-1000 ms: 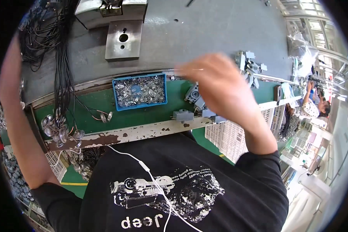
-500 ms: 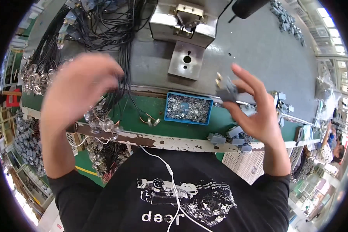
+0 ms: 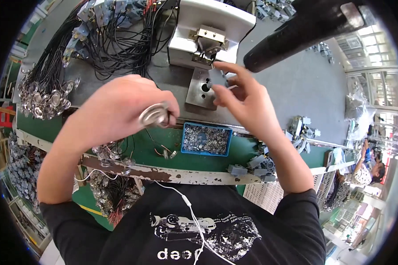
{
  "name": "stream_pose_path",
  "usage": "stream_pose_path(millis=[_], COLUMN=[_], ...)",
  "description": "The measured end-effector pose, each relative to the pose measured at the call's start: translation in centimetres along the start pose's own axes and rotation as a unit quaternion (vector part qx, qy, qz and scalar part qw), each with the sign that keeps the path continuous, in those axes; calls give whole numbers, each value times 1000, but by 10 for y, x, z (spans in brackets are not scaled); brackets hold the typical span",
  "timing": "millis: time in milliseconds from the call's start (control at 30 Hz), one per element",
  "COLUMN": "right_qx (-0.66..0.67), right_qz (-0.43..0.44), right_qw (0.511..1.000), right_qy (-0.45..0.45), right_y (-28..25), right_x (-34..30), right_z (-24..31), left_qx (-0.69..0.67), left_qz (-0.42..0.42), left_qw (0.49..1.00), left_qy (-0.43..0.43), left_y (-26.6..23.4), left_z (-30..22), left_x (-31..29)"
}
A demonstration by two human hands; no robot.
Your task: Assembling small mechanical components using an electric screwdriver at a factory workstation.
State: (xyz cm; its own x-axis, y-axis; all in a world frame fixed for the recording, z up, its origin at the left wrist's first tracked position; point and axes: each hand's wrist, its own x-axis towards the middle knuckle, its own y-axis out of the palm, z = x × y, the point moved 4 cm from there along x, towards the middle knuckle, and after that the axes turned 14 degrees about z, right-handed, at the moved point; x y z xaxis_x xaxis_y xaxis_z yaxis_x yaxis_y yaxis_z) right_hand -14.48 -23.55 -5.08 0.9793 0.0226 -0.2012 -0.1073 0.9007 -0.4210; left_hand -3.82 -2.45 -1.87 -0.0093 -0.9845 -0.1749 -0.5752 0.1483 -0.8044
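Closed round a cable end, my left hand (image 3: 132, 104) hangs left of the steel press, with a round metal fitting (image 3: 153, 115) showing at its fingertips. My right hand (image 3: 250, 101) pinches a small grey plastic housing (image 3: 220, 77), partly hidden by the fingers, over the right side of the flat steel block (image 3: 198, 98). That block has a large hole and smaller ones, and sits in front of the press head (image 3: 208, 42). Below both hands stands a blue tray (image 3: 206, 152) of small metal pieces.
Black cables (image 3: 115, 53) are heaped at the far left, their round metal ends (image 3: 44, 99) bunched at the table's left side. Grey housings (image 3: 263, 165) lie at the front right. A thick black tube (image 3: 296, 39) slants in from the upper right. A person (image 3: 362, 170) is at the far right.
My right hand has moved left and up, carrying the grey housing to the steel block. My left hand has come right and down, and a round metal fitting now shows in it. The view has shifted.
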Motion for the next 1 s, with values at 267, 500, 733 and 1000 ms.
stream_pose_path(millis=[267, 500, 733, 1000], right_qx=[-387, -388, -320, -286], right_qz=[30, -36, -44, 58], right_qw=[919, 915, 932, 944], right_qy=[-70, -101, -164, -153], right_y=[14, 19, 14, 24], right_x=[0, -1, -21, -54], right_z=[3, -9, 16, 26], left_qx=[102, 63, 20, 96], left_qz=[-21, -52, 12, -10], left_qw=[994, 996, 999, 994], left_qy=[8, 36, 40, 52], left_y=[38, 24, 34, 35], left_z=[-9, -3, 8, -17], left_x=[5, 11, 18, 36])
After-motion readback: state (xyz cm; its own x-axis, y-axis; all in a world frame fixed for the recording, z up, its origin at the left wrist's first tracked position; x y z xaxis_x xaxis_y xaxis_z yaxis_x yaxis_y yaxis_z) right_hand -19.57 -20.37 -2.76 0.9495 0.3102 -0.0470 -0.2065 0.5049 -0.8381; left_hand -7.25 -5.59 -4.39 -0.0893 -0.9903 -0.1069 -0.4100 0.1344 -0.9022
